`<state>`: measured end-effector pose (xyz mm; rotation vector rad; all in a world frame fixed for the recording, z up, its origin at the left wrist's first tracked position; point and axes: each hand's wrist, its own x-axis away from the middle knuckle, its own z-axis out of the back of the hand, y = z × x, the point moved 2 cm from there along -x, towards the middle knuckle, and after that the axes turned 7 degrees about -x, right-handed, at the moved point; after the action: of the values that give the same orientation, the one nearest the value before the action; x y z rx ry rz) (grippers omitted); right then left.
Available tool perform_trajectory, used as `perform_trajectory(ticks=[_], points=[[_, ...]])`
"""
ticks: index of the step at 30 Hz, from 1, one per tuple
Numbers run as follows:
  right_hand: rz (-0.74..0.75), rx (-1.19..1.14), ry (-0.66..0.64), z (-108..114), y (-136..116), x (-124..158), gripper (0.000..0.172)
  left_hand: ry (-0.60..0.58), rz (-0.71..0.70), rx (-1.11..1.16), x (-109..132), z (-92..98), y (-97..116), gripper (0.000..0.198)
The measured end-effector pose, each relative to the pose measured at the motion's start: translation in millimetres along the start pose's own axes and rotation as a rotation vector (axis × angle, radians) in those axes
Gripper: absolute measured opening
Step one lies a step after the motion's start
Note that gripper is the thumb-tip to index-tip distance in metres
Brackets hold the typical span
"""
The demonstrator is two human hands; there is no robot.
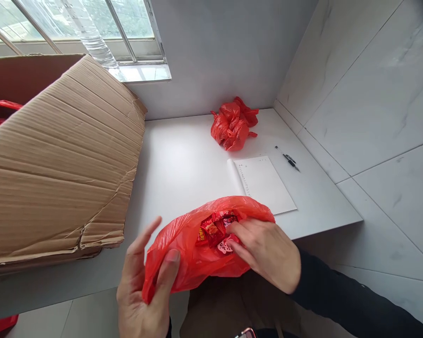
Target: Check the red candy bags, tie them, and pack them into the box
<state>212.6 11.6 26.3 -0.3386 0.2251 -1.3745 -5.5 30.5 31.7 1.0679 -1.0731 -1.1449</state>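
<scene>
A red plastic bag (193, 267) is held open over the front edge of the white table, with several red wrapped sweets (211, 228) inside. At the bag's left end, my left hand (146, 281) grips the plastic between thumb and fingers, its index finger stretched upward. Through the bag's opening, my right hand (264, 251) reaches in from the right, its fingers bent and touching the wrapped sweets. Whether its fingertips hold a sweet is hidden.
A large cardboard box (63, 164) with red bags inside stands at the left. On the white table (176, 164) lie crumpled red bags (231, 126) at the back, an open notepad (268, 183) and a black pen (289, 159). Tiled wall at right.
</scene>
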Motion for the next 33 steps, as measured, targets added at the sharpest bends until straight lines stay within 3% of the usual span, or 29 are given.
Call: perform_trajectory(ticks=[3,5,8,12,15,18,21,24,28,31,33], points=[[-0.001,0.084,0.073,8.9,6.9,2.0,0.032,-0.085,-0.143,-0.179,-1.8,6.3,2.0,0.025],[-0.041,0.14,0.008,7.4,14.3,0.9,0.039,-0.112,-0.193,-0.263,-4.2,6.8,6.8,0.017],[-0.076,0.148,-0.119,-0.3,23.4,-0.7,0.036,-0.134,-0.225,-0.322,-8.0,3.5,17.2,0.014],[0.013,0.062,0.02,4.1,23.9,3.9,0.046,-0.04,-0.331,-0.418,-10.6,4.0,33.1,0.014],[0.118,-0.088,0.161,23.1,18.1,10.3,0.049,0.026,-0.246,-0.403,-12.6,9.8,40.8,0.017],[0.202,-0.279,0.243,46.7,12.3,13.1,0.047,0.029,-0.104,-0.119,-17.7,13.4,46.9,0.024],[0.197,-0.416,0.335,66.0,10.3,13.1,0.039,0.005,0.019,0.193,-25.3,11.2,54.2,0.028],[0.166,-0.5,0.343,75.5,9.9,12.4,0.028,-0.014,0.1,0.313,-29.9,7.3,61.1,0.037],[0.087,-0.529,0.262,71.1,10.2,5.8,0.013,-0.103,0.105,0.311,-26.9,2.7,64.1,0.04],[-0.021,-0.358,0.216,54.2,13.4,-6.5,0.026,-0.157,0.052,0.235,-22.7,0.3,61.0,0.042],[-0.049,-0.165,0.179,40.5,15.9,-15.4,0.03,-0.181,0.003,0.191,-21.7,-0.4,57.8,0.033]])
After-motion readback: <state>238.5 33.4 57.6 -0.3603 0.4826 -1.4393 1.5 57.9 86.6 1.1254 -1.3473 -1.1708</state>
